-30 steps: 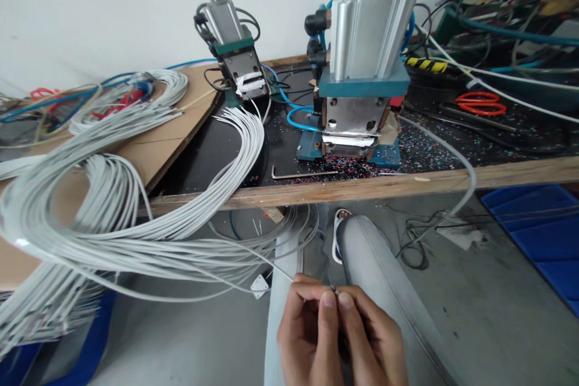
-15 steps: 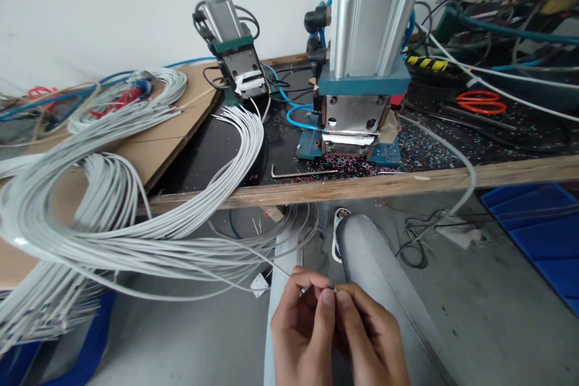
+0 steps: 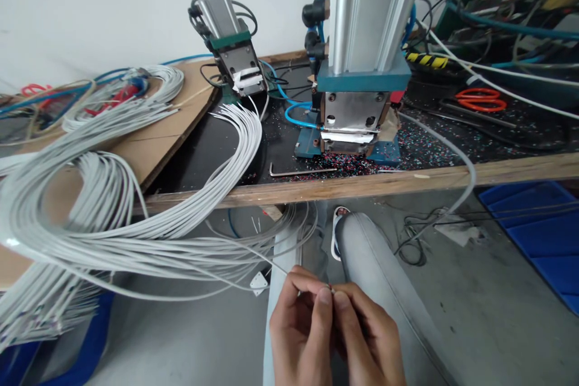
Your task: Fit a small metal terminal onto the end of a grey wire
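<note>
Low in the view, over my lap, my left hand [image 3: 301, 332] and my right hand [image 3: 368, 338] are pressed together. Both pinch the end of one thin white cable [image 3: 266, 260] between thumb and fingertips. That cable runs up and left into a big bundle of white cables [image 3: 113, 217] draped over the bench's front edge. Straight ahead on the bench stands a pneumatic press [image 3: 364, 66] with a teal base. A smaller press [image 3: 230, 54] stands to its left, with cable ends fanned out below it.
The wooden bench edge [image 3: 407, 181] crosses the view. An Allen key [image 3: 298, 172] and coloured insulation scraps lie by the big press. Orange scissors [image 3: 482, 99] and tangled hoses sit at the right. Cardboard [image 3: 158, 139] covers the bench's left part. A blue crate [image 3: 538, 235] is on the floor.
My hands stayed together on the cable end, with small shifts of the fingers. The view tilted slightly, so the bench sits a little higher in the picture.
</note>
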Available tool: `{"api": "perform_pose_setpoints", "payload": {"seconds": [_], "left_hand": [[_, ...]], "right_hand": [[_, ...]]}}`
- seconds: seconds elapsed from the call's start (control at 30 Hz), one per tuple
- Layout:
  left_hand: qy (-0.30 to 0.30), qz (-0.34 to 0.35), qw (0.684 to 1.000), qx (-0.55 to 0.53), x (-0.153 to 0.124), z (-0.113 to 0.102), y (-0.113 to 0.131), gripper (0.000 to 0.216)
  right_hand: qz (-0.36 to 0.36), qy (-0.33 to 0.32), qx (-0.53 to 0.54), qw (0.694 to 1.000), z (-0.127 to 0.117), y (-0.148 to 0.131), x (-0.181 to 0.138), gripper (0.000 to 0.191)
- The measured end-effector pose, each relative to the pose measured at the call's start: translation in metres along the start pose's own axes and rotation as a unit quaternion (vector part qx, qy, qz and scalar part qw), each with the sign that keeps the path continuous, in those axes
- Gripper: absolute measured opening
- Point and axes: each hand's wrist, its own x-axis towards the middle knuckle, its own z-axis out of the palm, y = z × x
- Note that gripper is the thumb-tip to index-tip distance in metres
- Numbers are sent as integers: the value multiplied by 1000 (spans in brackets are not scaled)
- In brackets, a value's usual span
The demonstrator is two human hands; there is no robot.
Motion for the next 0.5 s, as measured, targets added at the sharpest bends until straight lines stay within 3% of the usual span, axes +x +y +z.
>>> {"api": "perform_pose_setpoints", "payload": {"seconds": [0.33, 0.5], "left_hand": [[19, 22, 1000, -10, -3, 0, -6, 33], [6, 96, 994, 55, -2, -5, -4, 25]], "right_hand": [[14, -7, 9, 1000, 2, -3, 0, 45], [31, -17, 40, 999, 1, -11, 3, 45]]}}
